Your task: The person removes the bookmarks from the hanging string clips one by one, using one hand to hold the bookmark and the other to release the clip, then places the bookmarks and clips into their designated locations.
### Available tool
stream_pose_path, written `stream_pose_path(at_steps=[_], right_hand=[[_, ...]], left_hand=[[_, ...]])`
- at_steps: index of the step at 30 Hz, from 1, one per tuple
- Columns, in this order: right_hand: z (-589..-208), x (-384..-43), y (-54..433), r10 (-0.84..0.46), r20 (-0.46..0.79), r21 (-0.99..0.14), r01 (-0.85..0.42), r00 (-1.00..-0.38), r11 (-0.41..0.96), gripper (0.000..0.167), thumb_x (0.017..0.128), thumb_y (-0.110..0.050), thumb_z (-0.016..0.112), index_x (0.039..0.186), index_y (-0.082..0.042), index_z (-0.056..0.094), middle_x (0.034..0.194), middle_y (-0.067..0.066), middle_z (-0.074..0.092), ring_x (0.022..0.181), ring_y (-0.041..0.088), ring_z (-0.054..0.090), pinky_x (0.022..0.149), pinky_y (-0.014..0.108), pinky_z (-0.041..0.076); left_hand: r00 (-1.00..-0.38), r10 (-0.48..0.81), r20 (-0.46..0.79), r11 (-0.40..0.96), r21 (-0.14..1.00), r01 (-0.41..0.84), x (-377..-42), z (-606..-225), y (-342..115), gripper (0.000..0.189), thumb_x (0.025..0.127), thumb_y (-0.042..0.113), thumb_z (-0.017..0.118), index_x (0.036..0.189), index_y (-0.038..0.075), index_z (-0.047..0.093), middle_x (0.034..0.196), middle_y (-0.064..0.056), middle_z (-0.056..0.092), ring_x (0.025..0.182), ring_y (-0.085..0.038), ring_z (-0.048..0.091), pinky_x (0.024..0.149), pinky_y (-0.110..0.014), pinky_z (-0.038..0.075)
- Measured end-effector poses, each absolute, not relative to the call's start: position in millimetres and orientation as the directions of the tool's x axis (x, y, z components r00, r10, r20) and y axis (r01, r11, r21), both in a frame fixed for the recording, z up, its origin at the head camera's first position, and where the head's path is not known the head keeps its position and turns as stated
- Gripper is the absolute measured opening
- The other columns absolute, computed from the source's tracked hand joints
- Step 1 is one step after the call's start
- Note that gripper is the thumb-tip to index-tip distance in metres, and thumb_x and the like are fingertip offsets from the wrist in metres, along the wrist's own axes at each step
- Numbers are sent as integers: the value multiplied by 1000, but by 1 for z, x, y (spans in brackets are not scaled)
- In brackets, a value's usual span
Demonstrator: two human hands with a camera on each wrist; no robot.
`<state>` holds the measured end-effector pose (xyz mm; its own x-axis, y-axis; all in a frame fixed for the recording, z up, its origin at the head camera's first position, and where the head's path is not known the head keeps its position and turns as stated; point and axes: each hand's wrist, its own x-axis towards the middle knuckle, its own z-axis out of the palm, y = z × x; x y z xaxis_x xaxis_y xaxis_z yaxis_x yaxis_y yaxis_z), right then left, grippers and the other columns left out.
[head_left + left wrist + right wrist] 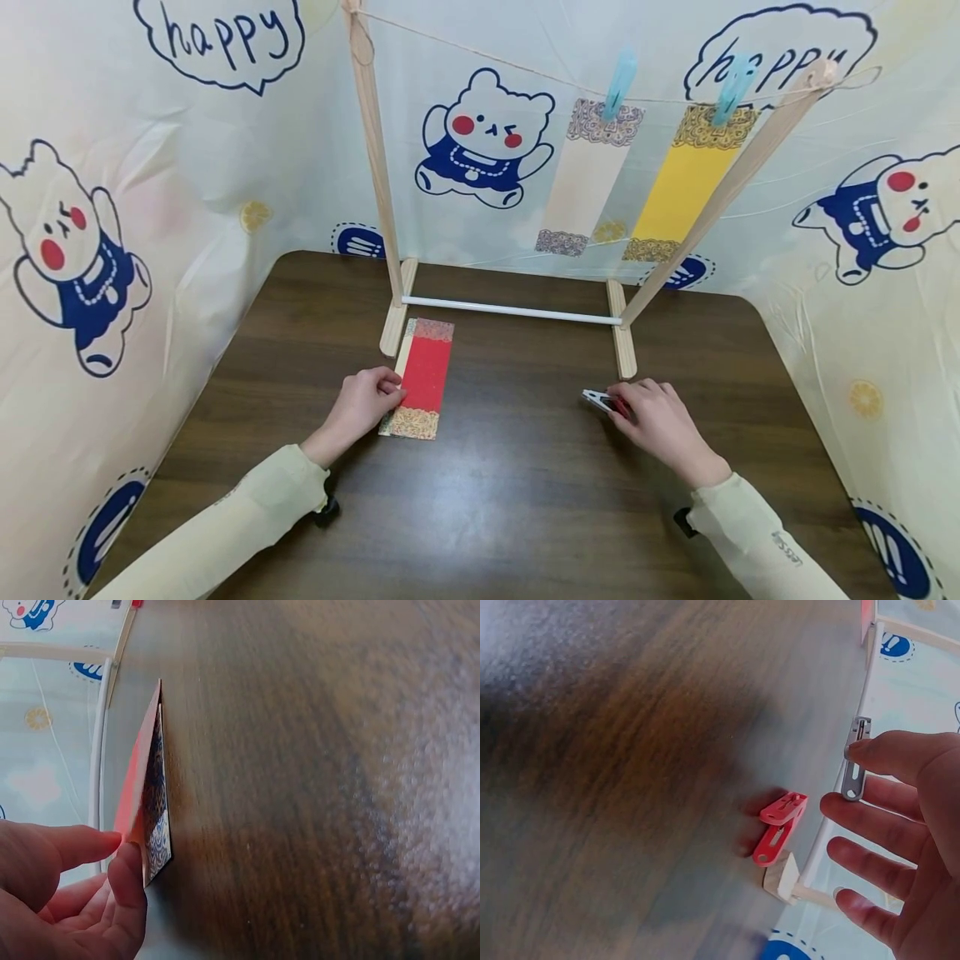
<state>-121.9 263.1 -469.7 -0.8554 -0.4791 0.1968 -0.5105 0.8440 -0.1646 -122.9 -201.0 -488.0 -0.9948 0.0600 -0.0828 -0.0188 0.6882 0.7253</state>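
Note:
My left hand (363,404) pinches the left edge of a red paper strip (429,367) with patterned ends. The strip tilts up in the left wrist view, baring a pale strip with a blue pattern (158,840) beneath it. Over on the right, my right hand (663,423) holds a grey clothespin (856,761) between thumb and fingers. A red clothespin (774,829) lies on the table below that hand, beside the wooden foot of the stand.
A wooden stand (375,150) with a string across its top stands at the back. Light blue clothespins (621,83) hang a whitish strip (585,187) and a yellow strip (688,183) there. A white bar (510,311) joins the feet on the brown table (480,517).

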Motion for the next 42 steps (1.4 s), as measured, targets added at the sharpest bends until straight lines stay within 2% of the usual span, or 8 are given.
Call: stream_pose_path(at_steps=[9,14,19,27,32,42], right_hand=[[-473,-118,264,-487,236,-133,-525,-841,841,32,82,-17,88,107,-6,73,97,6,71,93,29,64,76,45,46],[-475,-115,265,-488,209,-128,-518,-848,846,28,83,-19,88,103,-6,74,97,6,71,94,29,63,77,46,46],[-480,-113,267,-488,198,-130,-516,-850,846,27,83,-22,88,101,-8,74,97,5,72,93,28,62,77,45,45],[-485,-110,266,-501,210,-108,-529,-839,841,30,79,-22,92,98,-9,72,88,1,71,84,25,59,73,43,45],[-488,-109,267,-502,208,-119,-531,-839,839,31,78,-21,92,98,-9,72,88,2,72,83,25,58,72,44,45],[-476,-110,263,-482,171,-131,-505,-859,853,30,82,-28,90,100,-9,74,89,3,71,81,24,57,71,40,44]], left_hand=[[-998,64,-24,696,717,28,-122,-486,-202,16,93,6,75,104,-5,73,88,-12,75,77,-21,70,75,-41,61],[-993,88,77,722,682,117,-120,-490,-202,17,92,7,77,105,-3,73,89,-10,72,75,-20,65,73,-38,59],[-976,124,178,749,629,210,-117,-492,-199,22,91,10,77,109,-2,73,92,-11,68,78,-24,61,74,-41,55],[-932,208,298,814,476,334,-117,-493,-195,31,90,16,80,115,-1,73,108,-18,69,95,-34,66,82,-51,60],[-888,251,385,832,383,401,-117,-495,-195,29,88,17,82,110,0,75,105,-17,69,91,-33,65,77,-47,60],[-888,263,377,843,358,402,-121,-490,-193,32,85,17,85,112,1,75,105,-16,70,87,-31,65,76,-45,60]])
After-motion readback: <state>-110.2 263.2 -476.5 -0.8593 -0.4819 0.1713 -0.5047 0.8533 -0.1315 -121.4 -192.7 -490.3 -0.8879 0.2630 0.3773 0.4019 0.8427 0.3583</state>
